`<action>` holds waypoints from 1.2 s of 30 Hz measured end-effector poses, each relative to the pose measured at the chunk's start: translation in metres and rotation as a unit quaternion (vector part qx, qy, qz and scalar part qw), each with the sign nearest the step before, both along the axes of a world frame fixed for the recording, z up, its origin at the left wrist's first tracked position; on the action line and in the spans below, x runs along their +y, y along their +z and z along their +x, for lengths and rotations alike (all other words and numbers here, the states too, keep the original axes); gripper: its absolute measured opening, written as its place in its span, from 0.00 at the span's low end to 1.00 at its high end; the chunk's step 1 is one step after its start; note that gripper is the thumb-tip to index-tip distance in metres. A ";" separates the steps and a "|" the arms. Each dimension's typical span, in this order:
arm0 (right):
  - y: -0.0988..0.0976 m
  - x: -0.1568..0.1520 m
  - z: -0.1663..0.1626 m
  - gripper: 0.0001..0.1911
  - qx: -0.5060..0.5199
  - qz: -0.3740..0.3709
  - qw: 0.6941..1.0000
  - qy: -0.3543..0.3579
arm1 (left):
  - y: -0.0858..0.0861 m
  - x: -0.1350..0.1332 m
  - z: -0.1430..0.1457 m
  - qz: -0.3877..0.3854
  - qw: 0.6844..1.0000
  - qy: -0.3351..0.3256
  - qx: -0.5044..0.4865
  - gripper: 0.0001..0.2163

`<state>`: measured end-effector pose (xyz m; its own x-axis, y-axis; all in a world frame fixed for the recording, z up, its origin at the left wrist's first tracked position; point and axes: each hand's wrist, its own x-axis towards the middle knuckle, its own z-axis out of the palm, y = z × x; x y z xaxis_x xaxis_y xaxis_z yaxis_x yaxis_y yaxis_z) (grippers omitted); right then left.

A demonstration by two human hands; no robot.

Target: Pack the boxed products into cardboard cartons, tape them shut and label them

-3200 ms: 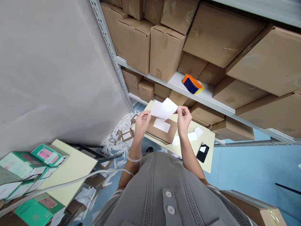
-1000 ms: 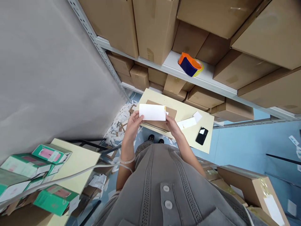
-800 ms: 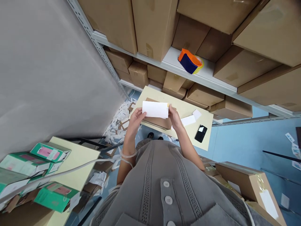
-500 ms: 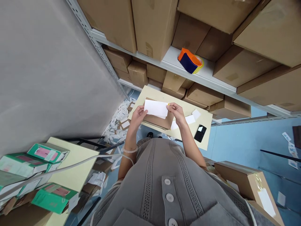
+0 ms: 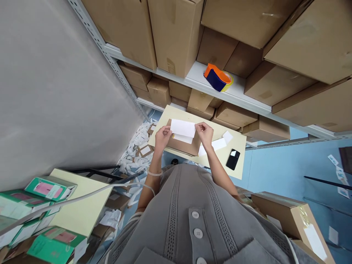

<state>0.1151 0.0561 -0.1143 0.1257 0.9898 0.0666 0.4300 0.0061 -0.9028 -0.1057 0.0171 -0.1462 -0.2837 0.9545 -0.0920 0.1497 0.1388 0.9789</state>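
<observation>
Both hands hold a white paper slip (image 5: 183, 128) by its ends, over a closed cardboard box (image 5: 179, 146). My left hand (image 5: 162, 137) pinches the left end, and my right hand (image 5: 205, 132) has the upper right corner between thumb and fingertips. Below the slip's lower edge shows a second white piece (image 5: 183, 139), with a small yellow mark near its left end. Whether the two pieces are joined I cannot tell. The box lies on a small cream table (image 5: 180, 114).
Right of the box are loose white slips (image 5: 219, 143) and a black phone (image 5: 233, 159). A tape dispenser (image 5: 218, 77) sits on the shelf (image 5: 198, 75) among cartons. Paper scraps (image 5: 134, 146) cover the floor at left. Green boxes (image 5: 52, 244) stand on another table.
The slip's lower edge has lifted, so more of the white piece beneath shows. The yellow mark, earlier by my right fingers, now appears near my left hand. The view has shifted slightly.
</observation>
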 end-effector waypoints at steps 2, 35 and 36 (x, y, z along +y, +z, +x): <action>-0.014 0.001 0.005 0.13 -0.062 -0.007 0.998 0.000 | -0.011 0.005 0.002 -0.034 0.999 0.000 0.018 0.09; -0.100 0.008 0.006 0.08 -0.289 -0.119 0.947 0.078 | -0.058 0.027 0.020 -0.272 0.936 0.008 0.225 0.19; -0.100 0.008 0.006 0.08 -0.289 -0.118 0.947 0.079 | -0.058 0.027 0.020 -0.274 0.935 0.008 0.226 0.19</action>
<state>0.1215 0.0639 -0.2145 -0.0142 0.9891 -0.1463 0.8634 -0.0616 -0.5007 -0.0860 0.0445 -0.2042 -0.4256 0.7943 -0.4335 0.5238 0.6069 0.5978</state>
